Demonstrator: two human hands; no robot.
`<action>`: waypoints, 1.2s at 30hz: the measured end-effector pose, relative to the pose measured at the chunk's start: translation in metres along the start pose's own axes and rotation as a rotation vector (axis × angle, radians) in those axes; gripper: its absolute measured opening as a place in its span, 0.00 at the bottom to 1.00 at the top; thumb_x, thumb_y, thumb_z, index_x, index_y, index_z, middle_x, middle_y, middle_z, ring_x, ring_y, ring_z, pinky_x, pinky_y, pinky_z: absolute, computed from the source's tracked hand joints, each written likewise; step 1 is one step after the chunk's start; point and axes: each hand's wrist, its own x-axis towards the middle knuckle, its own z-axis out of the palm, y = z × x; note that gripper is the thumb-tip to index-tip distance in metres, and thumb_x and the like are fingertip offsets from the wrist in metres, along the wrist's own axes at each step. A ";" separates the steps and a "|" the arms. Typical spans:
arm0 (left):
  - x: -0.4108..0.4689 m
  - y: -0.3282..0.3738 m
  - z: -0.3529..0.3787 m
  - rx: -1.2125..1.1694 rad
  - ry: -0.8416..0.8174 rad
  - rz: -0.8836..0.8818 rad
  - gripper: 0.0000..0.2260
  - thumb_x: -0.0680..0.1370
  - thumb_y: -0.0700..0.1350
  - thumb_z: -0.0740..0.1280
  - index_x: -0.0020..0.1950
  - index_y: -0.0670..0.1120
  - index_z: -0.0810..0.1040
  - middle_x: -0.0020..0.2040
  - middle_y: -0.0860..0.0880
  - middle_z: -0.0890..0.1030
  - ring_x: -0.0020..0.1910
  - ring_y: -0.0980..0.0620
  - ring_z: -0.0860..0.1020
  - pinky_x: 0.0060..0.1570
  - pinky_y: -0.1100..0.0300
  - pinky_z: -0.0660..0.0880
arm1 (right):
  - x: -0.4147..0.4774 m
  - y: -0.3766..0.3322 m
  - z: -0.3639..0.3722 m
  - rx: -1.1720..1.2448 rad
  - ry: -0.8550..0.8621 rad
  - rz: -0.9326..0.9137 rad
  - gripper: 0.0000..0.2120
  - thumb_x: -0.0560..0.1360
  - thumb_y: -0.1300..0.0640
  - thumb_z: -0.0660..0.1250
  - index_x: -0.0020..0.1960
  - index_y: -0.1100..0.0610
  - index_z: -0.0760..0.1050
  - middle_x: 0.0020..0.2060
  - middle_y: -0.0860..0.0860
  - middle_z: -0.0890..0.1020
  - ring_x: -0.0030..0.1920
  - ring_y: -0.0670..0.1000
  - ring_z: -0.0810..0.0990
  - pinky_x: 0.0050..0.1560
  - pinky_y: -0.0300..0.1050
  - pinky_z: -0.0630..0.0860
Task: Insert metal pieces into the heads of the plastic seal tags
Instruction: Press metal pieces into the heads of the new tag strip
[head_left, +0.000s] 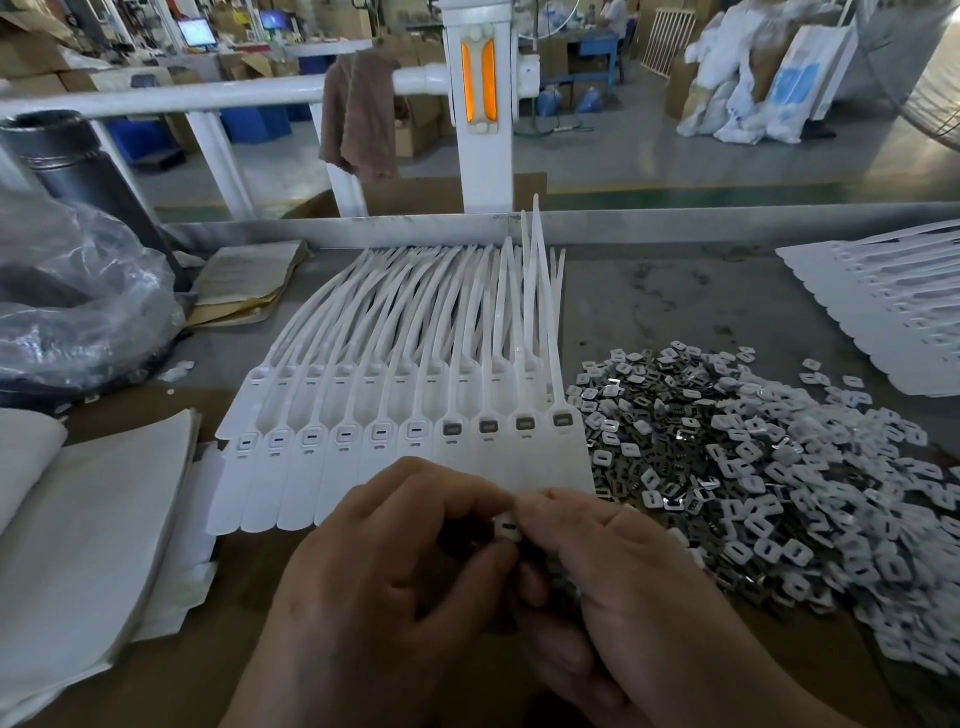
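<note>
A fanned row of white plastic seal tags (395, 457) lies side by side in front of me, tails pointing away. The left heads show white slotted caps; the rightmost heads (524, 423) show dark grey metal pieces. A big pile of small white caps and grey metal pieces (753, 483) spreads to the right. My left hand (379, 577) and my right hand (623, 587) meet just below the tags' flat ends. Together they pinch one small white slotted piece (508, 527) between their fingertips. My right palm seems to hide more pieces.
Another sheet of white tags (883, 306) lies at the far right. Stacked white sheets (93, 519) sit at the left, a clear plastic bag (67, 312) behind them, and folded brown paper (249, 283) beside it. A metal rim (675, 223) bounds the table's far edge.
</note>
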 end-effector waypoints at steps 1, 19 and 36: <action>0.001 -0.001 -0.001 0.013 -0.012 0.004 0.09 0.70 0.58 0.65 0.46 0.59 0.80 0.43 0.62 0.80 0.42 0.63 0.80 0.38 0.69 0.74 | 0.000 0.001 0.000 0.010 0.001 0.007 0.17 0.78 0.51 0.63 0.34 0.59 0.70 0.20 0.51 0.67 0.16 0.47 0.60 0.21 0.31 0.56; 0.050 -0.055 0.011 0.333 0.055 -0.084 0.08 0.72 0.55 0.67 0.46 0.54 0.81 0.38 0.63 0.72 0.38 0.63 0.73 0.37 0.61 0.72 | -0.001 -0.003 0.003 0.088 -0.063 0.068 0.16 0.59 0.46 0.69 0.39 0.58 0.79 0.28 0.54 0.72 0.18 0.47 0.63 0.20 0.32 0.58; 0.052 -0.044 0.013 0.322 0.062 -0.121 0.09 0.74 0.52 0.70 0.53 0.53 0.81 0.38 0.61 0.72 0.39 0.59 0.74 0.45 0.47 0.77 | -0.003 -0.005 0.005 0.104 -0.070 0.086 0.15 0.59 0.48 0.69 0.39 0.59 0.79 0.27 0.55 0.70 0.18 0.47 0.62 0.20 0.31 0.58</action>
